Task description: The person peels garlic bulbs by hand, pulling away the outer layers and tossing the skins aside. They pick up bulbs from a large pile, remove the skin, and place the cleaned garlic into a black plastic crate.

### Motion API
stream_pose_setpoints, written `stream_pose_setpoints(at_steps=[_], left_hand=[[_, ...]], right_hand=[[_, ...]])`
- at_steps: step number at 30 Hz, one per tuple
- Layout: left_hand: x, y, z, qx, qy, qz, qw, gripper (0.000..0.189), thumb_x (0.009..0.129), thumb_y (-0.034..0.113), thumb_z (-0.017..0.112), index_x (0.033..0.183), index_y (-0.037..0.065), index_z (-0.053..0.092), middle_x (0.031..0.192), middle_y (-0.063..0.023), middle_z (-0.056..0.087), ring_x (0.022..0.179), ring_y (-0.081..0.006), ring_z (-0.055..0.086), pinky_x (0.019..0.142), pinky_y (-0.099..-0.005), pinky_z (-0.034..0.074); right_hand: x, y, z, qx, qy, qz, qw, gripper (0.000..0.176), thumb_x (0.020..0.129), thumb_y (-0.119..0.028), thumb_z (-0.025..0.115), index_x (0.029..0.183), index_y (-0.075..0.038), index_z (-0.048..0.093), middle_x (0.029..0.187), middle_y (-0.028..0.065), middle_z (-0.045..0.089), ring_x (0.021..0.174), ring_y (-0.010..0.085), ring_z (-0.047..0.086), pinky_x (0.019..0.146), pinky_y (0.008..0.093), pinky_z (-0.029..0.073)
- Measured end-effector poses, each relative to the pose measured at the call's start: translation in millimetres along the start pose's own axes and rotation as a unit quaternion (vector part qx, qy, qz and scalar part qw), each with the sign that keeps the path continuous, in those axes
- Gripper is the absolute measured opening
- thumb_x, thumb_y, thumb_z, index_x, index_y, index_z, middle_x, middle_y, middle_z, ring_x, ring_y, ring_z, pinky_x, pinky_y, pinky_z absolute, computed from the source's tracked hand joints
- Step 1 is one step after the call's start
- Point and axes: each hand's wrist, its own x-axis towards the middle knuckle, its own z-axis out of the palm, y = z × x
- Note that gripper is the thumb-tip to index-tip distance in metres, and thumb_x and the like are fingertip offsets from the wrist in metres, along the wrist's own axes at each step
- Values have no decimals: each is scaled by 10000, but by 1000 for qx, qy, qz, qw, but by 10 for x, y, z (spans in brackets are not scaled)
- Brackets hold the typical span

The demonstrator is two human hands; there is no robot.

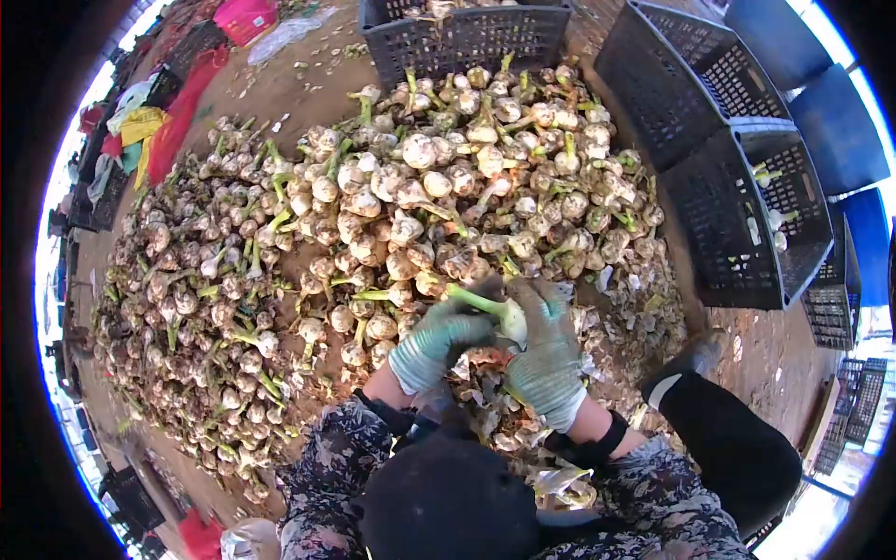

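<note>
A pale garlic bulb with a long green stem is held between my two gloved hands, in front of my body. My left hand is closed just below the stem, its dark-stained fingers curled in against the bulb. My right hand wraps around the bulb's right side, fingers pointing away from me. Both gloves are worn and greenish, and some fingertips are hidden. A large heap of dirt-covered garlic spreads across the ground ahead and to the left. Loose papery skins lie to the right of my right hand.
A black plastic crate borders the heap's far side. More black crates stand at the right, one holding a few trimmed bulbs. Blue barrels are behind them. Red netting and a pink basket lie far left.
</note>
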Motion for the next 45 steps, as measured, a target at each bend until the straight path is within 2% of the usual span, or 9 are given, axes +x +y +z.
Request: stream_pose_setpoints(at_steps=[8, 11, 17, 23, 27, 29, 35, 38, 45], left_hand=[[57, -62, -295, -199, 84, 70, 974, 409, 851, 230, 551, 1184, 1, 484, 1000, -110, 590, 919, -237, 588, 816, -347, 498], [138, -61, -250, -206, 82, 105, 970, 421, 858, 204, 531, 1224, 13, 446, 1071, -109, 565, 965, -221, 565, 822, -336, 491], [231, -174, -471, -184, -32, 128, 974, 585, 801, 241, 597, 1290, 25, 360, 1080, -83, 551, 968, -192, 558, 827, -300, 479], [195, -40, -373, -161, 31, 89, 982, 608, 783, 225, 603, 1300, 21, 358, 1218, -102, 490, 1054, -202, 515, 885, -327, 450], [179, 76, -345, -220, 71, 81, 970, 462, 822, 78, 536, 1266, 33, 416, 1199, -92, 508, 1066, -209, 509, 896, -334, 450], [126, 198, -294, -157, 103, 105, 977, 469, 825, 90, 534, 1272, 35, 405, 1170, -92, 524, 1031, -215, 532, 883, -323, 457], [-369, 1072, 256, 90, 78, 94, 988, 500, 848, 154, 532, 1297, 21, 356, 1100, -77, 535, 956, -156, 544, 811, -265, 461], [-552, 1427, 472, 128, 74, 134, 980, 440, 836, 63, 512, 1262, 35, 404, 970, -59, 564, 746, -136, 582, 620, -240, 500], [-1255, 1792, 1248, 62, 60, 164, 983, 389, 819, 79, 543, 1193, 14, 458, 998, -117, 595, 886, -218, 607, 747, -351, 524]], right_hand=[[25, 41, 4, 213, -6, 35, 976, 461, 806, -107, 582, 1232, -17, 429, 1024, 119, 588, 919, 209, 580, 816, 302, 445], [187, 159, 49, 484, -109, 351, 794, 540, 828, -272, 603, 1262, -23, 399, 1068, 108, 560, 916, 165, 555, 763, 283, 466], [345, -113, 314, 442, -133, 255, 850, 608, 805, -307, 637, 1258, 12, 385, 1161, 130, 502, 966, 154, 522, 819, 263, 429], [291, 1, 203, 564, -160, 298, 753, 569, 793, -138, 632, 1280, 4, 374, 1228, 128, 472, 1102, 171, 463, 942, 271, 366], [230, 148, 96, 552, -201, 237, 774, 485, 799, -69, 591, 1250, -4, 424, 1213, 119, 495, 1057, 162, 501, 892, 282, 413], [296, 66, -56, 248, -169, 103, 948, 462, 776, -35, 602, 1216, -9, 464, 1202, 115, 500, 1015, 177, 533, 870, 283, 431], [505, -782, -513, 366, -105, -105, 919, 461, 716, -6, 651, 1159, -33, 529, 1044, 136, 583, 921, 220, 583, 790, 294, 477], [520, -1198, -677, 180, 63, -228, 955, 408, 657, -12, 705, 1047, -85, 612, 925, 137, 583, 770, 299, 587, 660, 335, 477], [297, -1375, -985, 220, 26, -389, 894, 228, 690, -57, 655, 914, -90, 628, 846, 144, 593, 712, 250, 595, 639, 338, 491]])
